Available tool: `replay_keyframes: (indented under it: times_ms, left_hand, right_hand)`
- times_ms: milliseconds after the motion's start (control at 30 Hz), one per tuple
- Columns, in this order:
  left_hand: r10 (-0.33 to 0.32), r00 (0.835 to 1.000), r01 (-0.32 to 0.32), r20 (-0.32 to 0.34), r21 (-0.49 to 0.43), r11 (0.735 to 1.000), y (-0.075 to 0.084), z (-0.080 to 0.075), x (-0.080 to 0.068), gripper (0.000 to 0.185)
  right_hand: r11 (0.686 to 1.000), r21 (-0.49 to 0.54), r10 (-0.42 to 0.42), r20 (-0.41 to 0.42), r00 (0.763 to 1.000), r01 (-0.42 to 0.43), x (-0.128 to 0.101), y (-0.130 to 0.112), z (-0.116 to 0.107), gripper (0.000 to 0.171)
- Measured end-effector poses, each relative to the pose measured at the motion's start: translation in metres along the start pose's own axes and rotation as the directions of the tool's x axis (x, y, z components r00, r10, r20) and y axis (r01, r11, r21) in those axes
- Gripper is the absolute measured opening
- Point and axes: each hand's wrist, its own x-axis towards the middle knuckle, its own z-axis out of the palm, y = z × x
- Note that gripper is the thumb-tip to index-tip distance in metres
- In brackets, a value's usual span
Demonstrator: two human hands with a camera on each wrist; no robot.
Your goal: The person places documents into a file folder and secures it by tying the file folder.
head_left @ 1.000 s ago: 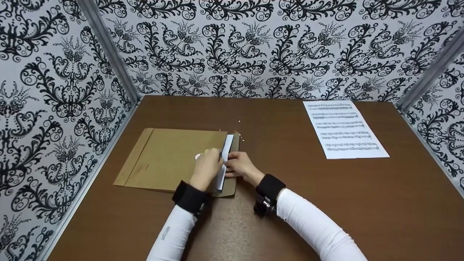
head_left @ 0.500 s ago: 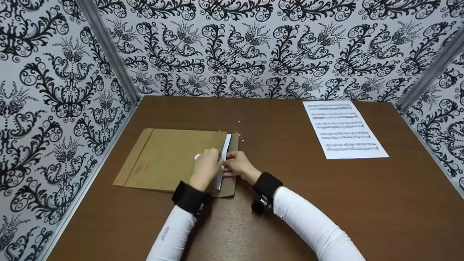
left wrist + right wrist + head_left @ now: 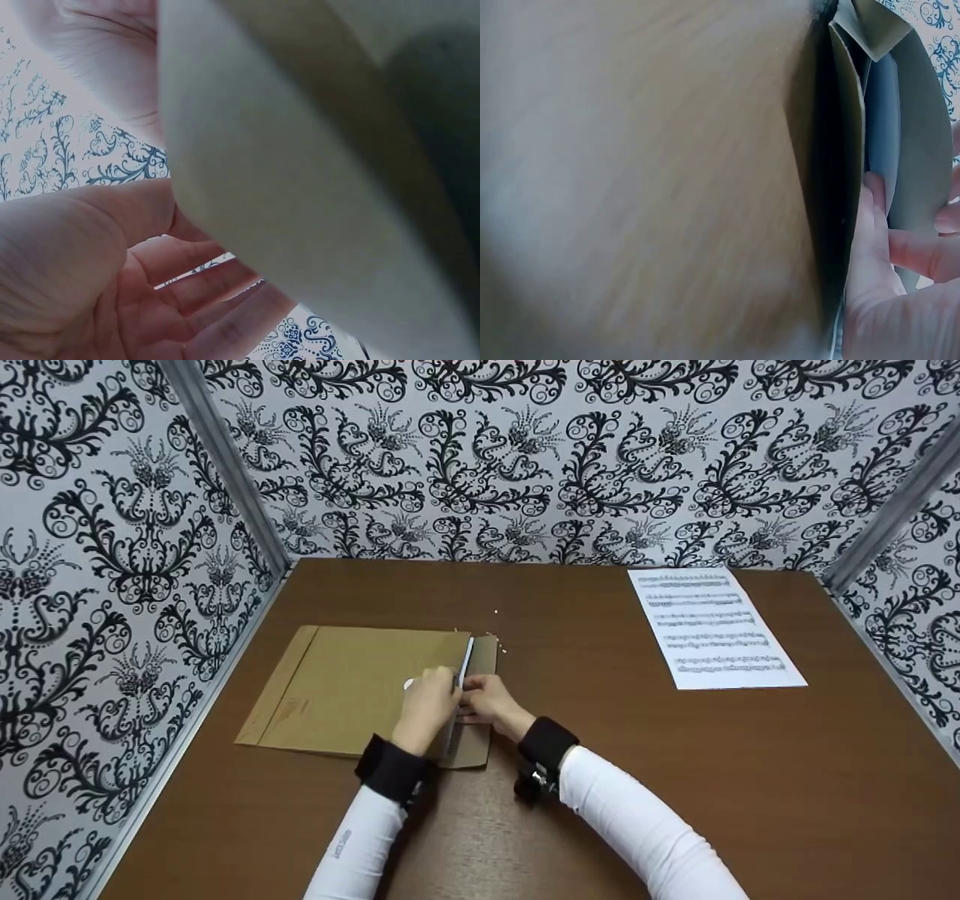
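Observation:
A large brown paper envelope [image 3: 360, 682] lies on the table, its opening towards the right. My left hand [image 3: 426, 701] grips the front layer at the mouth, fingers curled over its edge. White paper [image 3: 466, 658] shows as a thin strip in the opening; the rest is hidden inside. My right hand [image 3: 491, 701] holds the paper's outer end in the mouth, above the flap [image 3: 474, 746]. In the right wrist view, the envelope mouth gapes and the paper [image 3: 883, 127] stands between its layers, with digits on both sides. Brown envelope material [image 3: 262, 165] fills much of the left wrist view.
A sheet of printed music [image 3: 716, 630] lies at the back right of the brown table [image 3: 645, 780]. Small white scraps [image 3: 502, 649] lie beyond the flap. Patterned walls [image 3: 487, 457] enclose the back and sides.
The right hand has moved slightly left, and the paper has slid deeper into the envelope, its visible strip now narrower. The left hand has kept its place on the envelope.

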Motion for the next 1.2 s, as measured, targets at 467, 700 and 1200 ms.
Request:
replay_keyframes:
  times_ms: [467, 700, 1200]
  left_hand:
    - [0.004, 1.000, -0.003, 0.016, -0.058, 0.998, -0.003, -0.004, 0.001, 0.016]
    - [-0.016, 0.999, 0.018, 0.029, -0.065, 0.998, -0.005, -0.005, 0.002, 0.012]
    - [-0.037, 0.996, 0.046, 0.080, -0.115, 0.992, -0.007, -0.006, 0.004, 0.019]
  right_hand:
    - [0.999, 0.023, -0.025, 0.018, 1.000, 0.024, 0.004, 0.001, 0.007, 0.032]
    - [0.999, 0.020, -0.035, 0.016, 0.999, 0.035, 0.006, 0.000, 0.012, 0.041]
    - [0.999, 0.042, 0.003, 0.068, 0.998, -0.006, 0.009, 0.000, 0.010, 0.046]
